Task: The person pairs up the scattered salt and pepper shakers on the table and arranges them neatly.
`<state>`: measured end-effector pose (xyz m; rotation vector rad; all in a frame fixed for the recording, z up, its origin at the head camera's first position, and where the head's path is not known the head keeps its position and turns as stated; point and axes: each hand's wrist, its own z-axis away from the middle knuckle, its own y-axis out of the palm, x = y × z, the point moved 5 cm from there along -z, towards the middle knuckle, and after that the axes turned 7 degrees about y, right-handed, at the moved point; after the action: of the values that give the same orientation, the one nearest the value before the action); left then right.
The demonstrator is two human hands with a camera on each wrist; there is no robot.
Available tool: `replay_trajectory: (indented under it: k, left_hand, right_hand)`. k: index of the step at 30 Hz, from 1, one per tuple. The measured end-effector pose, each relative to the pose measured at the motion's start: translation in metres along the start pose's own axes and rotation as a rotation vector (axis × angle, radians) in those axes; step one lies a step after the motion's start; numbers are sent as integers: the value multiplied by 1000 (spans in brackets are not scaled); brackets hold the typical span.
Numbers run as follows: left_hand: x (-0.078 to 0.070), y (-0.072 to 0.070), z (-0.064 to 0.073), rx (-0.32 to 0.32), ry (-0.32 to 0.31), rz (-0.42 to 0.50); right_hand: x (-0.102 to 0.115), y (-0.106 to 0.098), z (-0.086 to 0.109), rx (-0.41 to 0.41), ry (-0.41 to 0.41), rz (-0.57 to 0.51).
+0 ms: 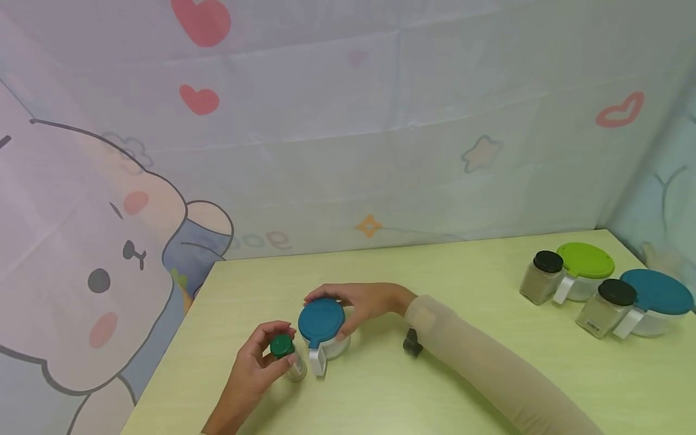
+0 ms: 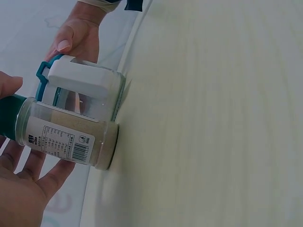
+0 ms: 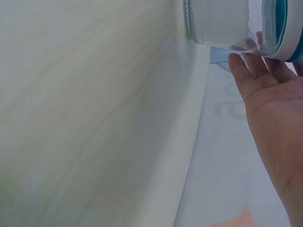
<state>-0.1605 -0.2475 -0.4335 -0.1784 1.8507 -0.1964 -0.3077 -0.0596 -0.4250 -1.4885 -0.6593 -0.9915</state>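
Note:
My left hand [image 1: 255,362] grips a small clear spice bottle [image 2: 66,135] by its green cap [image 1: 281,345]. Tan powder fills part of the bottle, and a white barcode label faces the left wrist view. Just to its right, a clear seasoning pot [image 1: 334,348] with a blue lid [image 1: 321,319] and a white handle [image 1: 318,361] stands upright on the table. My right hand [image 1: 364,302] holds this pot near the lid, thumb at the near side and fingers at the far side. In the right wrist view, the fingers [image 3: 255,71] reach the pot's upper wall; white contents show inside.
At the table's right stand two black-capped jars [image 1: 538,284] [image 1: 600,311], a green-lidded pot [image 1: 586,261] and another blue-lidded pot [image 1: 657,292]. A small black object [image 1: 412,343] lies by the right sleeve [image 1: 478,362]. A printed curtain [image 1: 326,151] hangs behind the table [image 1: 435,399].

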Motion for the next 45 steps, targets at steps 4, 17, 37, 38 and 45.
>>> replay_trajectory:
  k: [4,17,37,38,45]
  left_hand:
    - [-2,0,-2,-2,10,-10]
    - [-9,1,-8,-5,47,-64]
    - [-21,2,-21,24,106,-70]
    - [-21,2,-21,22,106,-72]
    - [-24,1,-23,19,132,-91]
  right_hand:
    - [2,-1,1,-5,-4,6]
    - [5,-6,5,-5,-46,11]
    - [7,-14,16,-35,-60,22]
    - [7,-14,17,-35,-60,22]
    - [9,-17,20,-37,-71,10]
